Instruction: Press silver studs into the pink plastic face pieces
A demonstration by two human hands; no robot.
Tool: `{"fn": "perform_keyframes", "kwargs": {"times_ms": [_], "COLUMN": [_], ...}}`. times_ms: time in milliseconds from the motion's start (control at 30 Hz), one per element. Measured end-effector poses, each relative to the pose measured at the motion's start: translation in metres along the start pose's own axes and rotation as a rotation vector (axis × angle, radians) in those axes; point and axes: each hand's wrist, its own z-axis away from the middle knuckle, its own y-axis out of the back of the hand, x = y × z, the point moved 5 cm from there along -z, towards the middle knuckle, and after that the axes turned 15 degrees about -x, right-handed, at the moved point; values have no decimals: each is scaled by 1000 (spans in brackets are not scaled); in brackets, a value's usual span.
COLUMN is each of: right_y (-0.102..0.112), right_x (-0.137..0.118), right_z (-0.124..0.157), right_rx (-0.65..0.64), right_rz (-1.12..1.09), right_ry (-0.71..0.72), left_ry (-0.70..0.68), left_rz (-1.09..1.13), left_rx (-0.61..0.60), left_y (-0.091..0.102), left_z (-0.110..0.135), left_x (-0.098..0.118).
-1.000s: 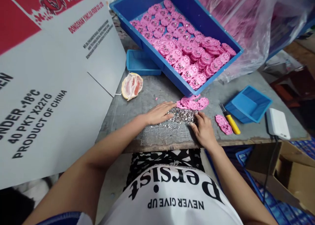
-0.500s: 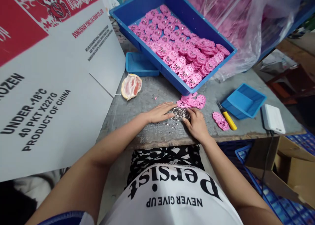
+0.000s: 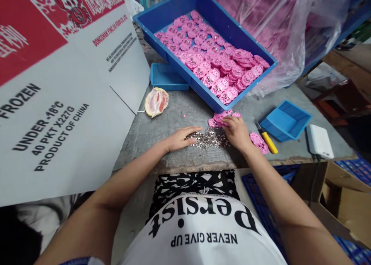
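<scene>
A loose heap of small shiny metal pieces [image 3: 209,138] lies on the grey table between my hands. At its left edge rests my left hand [image 3: 180,138], fingers stretched out and thumb apart, touching the outer pieces. My right hand [image 3: 237,133] is at the heap's upper right, with its fingertips on a small pile of pink openwork plastic pieces [image 3: 215,120]. Its thumb stays apart from the bent fingers, and I see nothing lifted in it. Part of the pink pile is hidden under that hand. Another pink plastic piece [image 3: 259,142] lies right of my right wrist.
A large blue tray [image 3: 203,90] holds many pink pieces with metal bits on them. Around it are a small blue tray [image 3: 169,85], a peeled fruit half [image 3: 156,102], a yellow-handled tool [image 3: 269,142], a blue bin [image 3: 285,120], a white device [image 3: 320,141] and a tall carton [image 3: 87,114].
My right hand has moved up from the metal heap onto the pink pile. My left hand has drawn left and slightly down, and the heap now lies more spread out.
</scene>
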Motion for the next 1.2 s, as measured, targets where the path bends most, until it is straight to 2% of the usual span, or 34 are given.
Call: {"fn": "perform_keyframes", "kwargs": {"times_ms": [133, 233, 433, 733, 833, 933, 1033, 1133, 1200], "right_y": [-5, -15, -24, -11, -6, -6, -16, -34, -42], "right_x": [-8, -16, -7, 14, 16, 6, -19, -43, -49], "right_z": [-32, -43, -51, -41, -32, -13, 11, 26, 28], "right_rx": [-199, -286, -369, -322, -257, -144, -71, -87, -89], "right_rz": [167, 242, 308, 319, 273, 136, 12, 26, 26], "right_ry": [91, 201, 219, 72, 34, 23, 92, 187, 189], "left_ry": [-11, -36, -2, 2, -36, -88, -148, -139, -106], "left_rz": [273, 458, 460, 216, 74, -96, -333, -558, -648], "left_rx": [177, 261, 253, 208, 202, 234, 239, 152, 89], "left_y": [6, 6, 2, 4, 4, 2, -8, -25, -34], "left_z": [6, 8, 8, 8, 9, 11, 8, -4, -11], "left_x": [-15, -23, -25, -15, -10, -1, 15, 27, 30]}}
